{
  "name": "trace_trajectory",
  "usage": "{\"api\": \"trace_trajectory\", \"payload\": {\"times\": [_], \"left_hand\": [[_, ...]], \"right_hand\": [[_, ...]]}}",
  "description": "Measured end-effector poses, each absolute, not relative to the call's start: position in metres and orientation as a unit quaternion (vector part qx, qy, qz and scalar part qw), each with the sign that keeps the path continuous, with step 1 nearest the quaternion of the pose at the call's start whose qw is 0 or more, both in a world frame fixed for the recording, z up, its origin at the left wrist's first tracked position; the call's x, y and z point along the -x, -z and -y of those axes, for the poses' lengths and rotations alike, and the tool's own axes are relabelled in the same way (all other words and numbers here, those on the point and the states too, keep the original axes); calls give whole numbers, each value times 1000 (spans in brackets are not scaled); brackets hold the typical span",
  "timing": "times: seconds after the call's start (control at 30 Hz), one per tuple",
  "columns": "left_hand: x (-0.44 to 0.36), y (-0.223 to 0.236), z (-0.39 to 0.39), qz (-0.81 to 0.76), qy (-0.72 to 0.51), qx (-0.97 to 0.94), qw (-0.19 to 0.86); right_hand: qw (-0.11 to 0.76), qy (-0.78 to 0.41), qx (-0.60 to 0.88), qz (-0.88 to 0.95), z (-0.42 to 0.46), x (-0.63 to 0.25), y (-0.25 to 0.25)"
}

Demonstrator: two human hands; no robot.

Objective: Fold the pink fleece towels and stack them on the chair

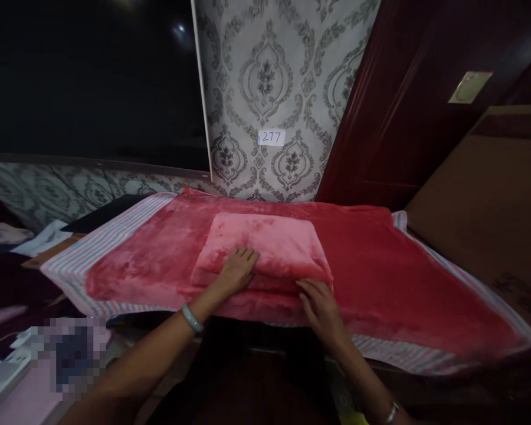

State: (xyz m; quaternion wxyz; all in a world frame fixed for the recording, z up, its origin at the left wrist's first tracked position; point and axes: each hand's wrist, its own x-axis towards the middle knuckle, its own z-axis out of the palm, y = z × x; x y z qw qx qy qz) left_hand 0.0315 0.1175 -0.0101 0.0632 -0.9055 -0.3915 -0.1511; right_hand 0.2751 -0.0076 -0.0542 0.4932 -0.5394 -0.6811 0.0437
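Note:
A folded pink plush blanket [268,236] lies as a rectangular bundle in the middle of a larger red plush cloth [371,265] with striped borders. My left hand [238,271] rests palm down on the bundle's front left part, fingers laid over its top. At the bundle's front right edge, my right hand [322,304] touches the fold with its fingertips, thumb apart and lower. Several folded layers show along the front side of the bundle. A pale bangle [192,319] circles my left wrist, and a metal band [392,412] is on the right one.
A large dark television screen [92,82] stands behind on the left. Patterned wallpaper [268,71] bears a paper label [271,137] reading 277. To the right are a dark red wooden panel [393,100] and a big cardboard box [491,195]. Papers [44,237] lie at far left.

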Motion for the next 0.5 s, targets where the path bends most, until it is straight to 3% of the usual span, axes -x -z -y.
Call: {"api": "trace_trajectory", "payload": {"times": [0.17, 0.5], "left_hand": [[-30, 9, -118, 382, 168, 907, 62], [-27, -15, -121, 408, 215, 886, 52]], "right_hand": [[518, -78, 513, 680, -9, -251, 45], [527, -367, 437, 630, -55, -201, 25]]}}
